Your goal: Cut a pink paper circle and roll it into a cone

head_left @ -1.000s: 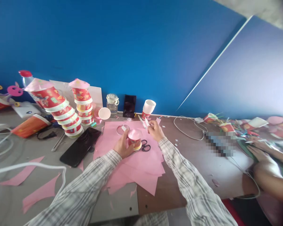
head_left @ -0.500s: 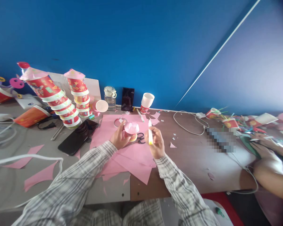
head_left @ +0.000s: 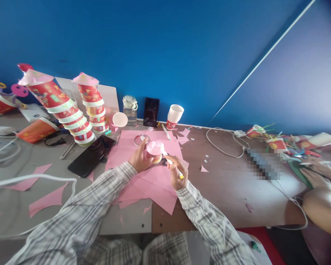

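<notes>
My left hand [head_left: 138, 158] is closed around the side of a small paper cup [head_left: 156, 159] topped with a pink paper cone [head_left: 154, 147]. Between the fingers of my right hand [head_left: 179, 173] is a white marker [head_left: 171, 163] with a yellow end. The marker's tip is at the right edge of the pink cone; whether it touches the paper I cannot tell. Pink paper sheets [head_left: 157, 191] lie under both hands. Dark scissors [head_left: 163, 162] show partly between the cup and my right hand. A roll of tape [head_left: 139, 139] is just behind my left hand.
Two stacked-cup towers [head_left: 71, 114] with pink tops stand at the left, near a black phone [head_left: 92, 156]. Behind are a glass jar [head_left: 130, 114], a dark upright device [head_left: 151, 112] and upright cups [head_left: 174, 117]. A white cable [head_left: 223, 152] and another person's arm [head_left: 324, 195] are rightward.
My right hand has brought the marker left and turned it, so its tip is now at the pink cone. My left hand still holds the cup. The camera view has shifted slightly.
</notes>
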The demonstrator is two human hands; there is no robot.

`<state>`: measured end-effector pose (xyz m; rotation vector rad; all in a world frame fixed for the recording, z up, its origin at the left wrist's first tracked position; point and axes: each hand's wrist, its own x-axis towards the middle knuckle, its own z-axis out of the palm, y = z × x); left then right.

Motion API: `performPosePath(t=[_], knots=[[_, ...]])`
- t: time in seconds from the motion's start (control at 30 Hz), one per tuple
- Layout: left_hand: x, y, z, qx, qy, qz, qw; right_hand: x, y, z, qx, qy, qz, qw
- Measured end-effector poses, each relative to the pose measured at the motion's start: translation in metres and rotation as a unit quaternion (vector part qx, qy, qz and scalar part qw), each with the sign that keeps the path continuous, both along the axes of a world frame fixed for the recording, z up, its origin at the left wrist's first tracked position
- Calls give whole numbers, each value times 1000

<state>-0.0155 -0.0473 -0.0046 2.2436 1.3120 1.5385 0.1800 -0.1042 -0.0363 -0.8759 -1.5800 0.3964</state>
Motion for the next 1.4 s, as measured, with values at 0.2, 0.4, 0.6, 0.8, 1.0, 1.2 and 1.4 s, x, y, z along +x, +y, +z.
performPosePath(t=[0.2, 0.4, 0.6, 0.8, 1.0, 1.2, 1.4], knots=[[-2, 1, -3, 9, 4, -21, 1000, 3, -3, -4, -48, -11, -21, 999], [1, 1, -1, 27, 8, -12, 1000, 4, 1, -4, -49, -27, -12, 998], [0, 0, 2, 45, 34, -6, 998, 5, 3, -2, -48, -28, -9, 998], [1, -1, 2, 40, 41, 4, 998, 6, 3, -3, -44, -25, -5, 999], [1, -1, 3, 50, 47, 5, 998, 6, 2, -2, -38, -25, 11, 999], [1, -3, 9, 55, 41, 2, 998, 5, 3, -3, -44, -20, 2, 999], [0, -2, 5, 41, 30, -1, 999, 5, 2, -4, -32, -27, -3, 999]])
